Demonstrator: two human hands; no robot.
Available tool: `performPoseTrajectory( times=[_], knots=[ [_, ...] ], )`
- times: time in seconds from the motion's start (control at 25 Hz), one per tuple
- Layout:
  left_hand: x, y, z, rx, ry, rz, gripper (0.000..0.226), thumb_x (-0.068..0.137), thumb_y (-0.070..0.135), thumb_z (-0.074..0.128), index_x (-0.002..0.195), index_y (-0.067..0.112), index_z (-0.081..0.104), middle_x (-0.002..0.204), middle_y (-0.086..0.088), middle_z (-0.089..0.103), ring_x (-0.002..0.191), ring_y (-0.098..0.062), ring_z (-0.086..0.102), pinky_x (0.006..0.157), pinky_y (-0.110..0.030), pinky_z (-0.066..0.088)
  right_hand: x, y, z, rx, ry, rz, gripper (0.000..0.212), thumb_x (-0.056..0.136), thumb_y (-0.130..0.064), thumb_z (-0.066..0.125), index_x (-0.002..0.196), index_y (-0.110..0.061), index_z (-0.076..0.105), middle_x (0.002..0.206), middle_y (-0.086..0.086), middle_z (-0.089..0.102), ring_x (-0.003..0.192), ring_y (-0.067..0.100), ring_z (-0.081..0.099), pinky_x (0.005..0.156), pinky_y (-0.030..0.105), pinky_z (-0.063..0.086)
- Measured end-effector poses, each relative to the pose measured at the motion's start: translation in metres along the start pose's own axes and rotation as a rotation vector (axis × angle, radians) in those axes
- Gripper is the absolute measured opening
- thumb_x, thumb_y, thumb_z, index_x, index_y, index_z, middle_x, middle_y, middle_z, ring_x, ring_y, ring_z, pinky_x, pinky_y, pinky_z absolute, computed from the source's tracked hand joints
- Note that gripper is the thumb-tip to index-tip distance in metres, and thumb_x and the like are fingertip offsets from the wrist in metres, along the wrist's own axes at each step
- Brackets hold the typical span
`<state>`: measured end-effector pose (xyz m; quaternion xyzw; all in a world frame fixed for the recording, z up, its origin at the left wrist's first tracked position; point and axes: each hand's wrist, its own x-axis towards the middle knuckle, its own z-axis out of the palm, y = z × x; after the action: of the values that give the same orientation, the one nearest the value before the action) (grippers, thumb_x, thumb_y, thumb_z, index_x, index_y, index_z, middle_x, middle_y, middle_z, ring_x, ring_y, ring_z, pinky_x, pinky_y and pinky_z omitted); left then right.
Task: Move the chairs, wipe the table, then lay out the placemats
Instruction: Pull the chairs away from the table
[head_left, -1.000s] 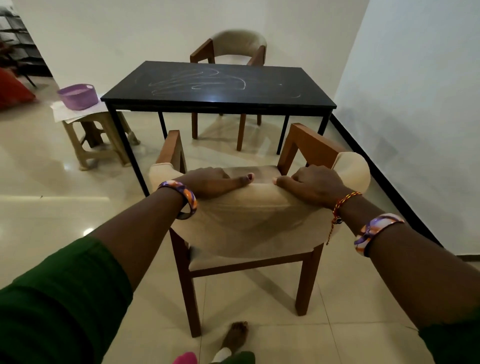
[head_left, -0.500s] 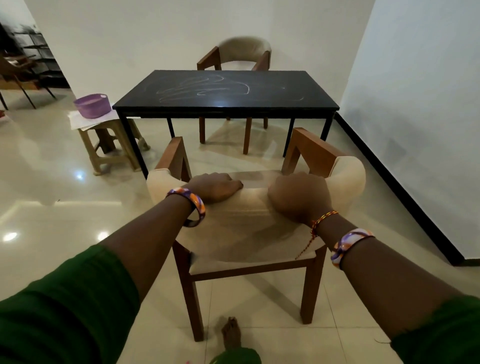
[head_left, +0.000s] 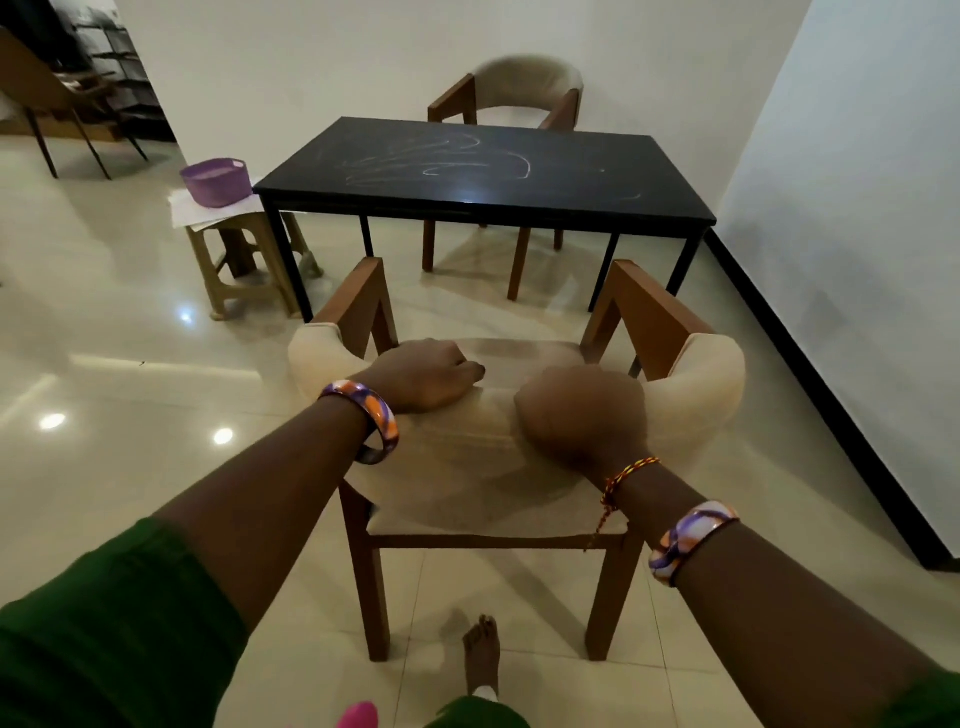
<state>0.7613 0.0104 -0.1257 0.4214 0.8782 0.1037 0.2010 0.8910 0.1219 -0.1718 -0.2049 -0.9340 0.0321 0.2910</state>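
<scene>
A wooden chair with a beige padded backrest (head_left: 467, 467) stands on the floor in front of me, a clear gap between it and the black table (head_left: 483, 176). My left hand (head_left: 426, 374) and my right hand (head_left: 582, 415) both grip the top of its backrest. White chalk-like scribbles mark the table top. A second beige chair (head_left: 519, 88) sits at the table's far side, against the wall.
A purple basket (head_left: 215, 182) rests on white sheets atop a tan plastic stool (head_left: 244, 265) left of the table. A wall with black skirting (head_left: 831, 364) runs along the right. My bare foot (head_left: 480, 654) is behind the chair. Dark furniture (head_left: 57, 98) stands far left.
The near chair has come back toward me, away from the table, with both hands still on its backrest. My right hand has curled tighter over the top.
</scene>
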Motion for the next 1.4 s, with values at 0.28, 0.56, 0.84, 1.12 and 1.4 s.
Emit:
performPoseTrajectory(
  times=[0.28, 0.56, 0.84, 1.12, 1.4],
  knots=[
    [0.011, -0.018, -0.01, -0.128, 0.006, -0.092, 0.047, 0.099, 0.039, 0.034, 0.118, 0.005, 0.062, 0.12, -0.014, 0.062, 0.101, -0.022, 0.058, 0.081, -0.027, 0.039, 0.016, -0.017, 0.011, 0.059, -0.002, -0.021, 0.055, 0.083, -0.047, 0.028, 0.044, -0.014, 0.049, 0.039, -0.004, 0.031, 0.034, 0.013, 0.029, 0.048, 0.015, 0.019],
    [-0.015, -0.032, 0.03, 0.099, 0.647, 0.127, 0.064, 0.092, 0.05, 0.02, 0.091, 0.01, 0.07, 0.073, -0.009, 0.068, 0.069, -0.023, 0.061, 0.078, -0.029, 0.041, 0.022, -0.003, 0.006, 0.096, -0.194, -0.156, 0.069, 0.086, -0.058, 0.016, 0.085, -0.013, 0.068, 0.071, 0.005, 0.064, 0.065, 0.021, 0.06, 0.066, 0.033, 0.049],
    [0.002, -0.055, 0.033, 0.123, 0.758, 0.233, 0.054, 0.089, 0.043, 0.026, 0.075, 0.012, 0.068, 0.06, -0.004, 0.063, 0.055, -0.017, 0.049, 0.074, -0.032, 0.04, 0.01, 0.033, 0.024, 0.067, 0.162, -0.217, 0.073, 0.095, -0.053, 0.014, 0.077, -0.009, 0.07, 0.059, 0.007, 0.065, 0.048, 0.022, 0.059, 0.056, 0.029, 0.047],
    [0.027, -0.063, 0.015, 0.123, 0.733, 0.209, 0.06, 0.085, 0.046, 0.023, 0.083, 0.013, 0.072, 0.064, -0.007, 0.068, 0.06, -0.023, 0.06, 0.082, -0.034, 0.04, 0.041, 0.027, 0.038, -0.013, 0.175, -0.184, 0.055, 0.09, -0.046, 0.029, 0.068, -0.011, 0.066, 0.052, 0.005, 0.059, 0.044, 0.02, 0.054, 0.055, 0.022, 0.033],
    [0.058, -0.069, 0.001, 0.13, 0.723, 0.178, 0.062, 0.082, 0.047, 0.021, 0.086, 0.012, 0.072, 0.069, -0.008, 0.07, 0.068, -0.024, 0.063, 0.098, -0.04, 0.036, 0.07, 0.033, 0.051, 0.065, 0.115, -0.148, 0.059, 0.089, -0.051, 0.028, 0.074, -0.012, 0.069, 0.056, 0.005, 0.062, 0.048, 0.022, 0.056, 0.056, 0.03, 0.045]
  ],
)
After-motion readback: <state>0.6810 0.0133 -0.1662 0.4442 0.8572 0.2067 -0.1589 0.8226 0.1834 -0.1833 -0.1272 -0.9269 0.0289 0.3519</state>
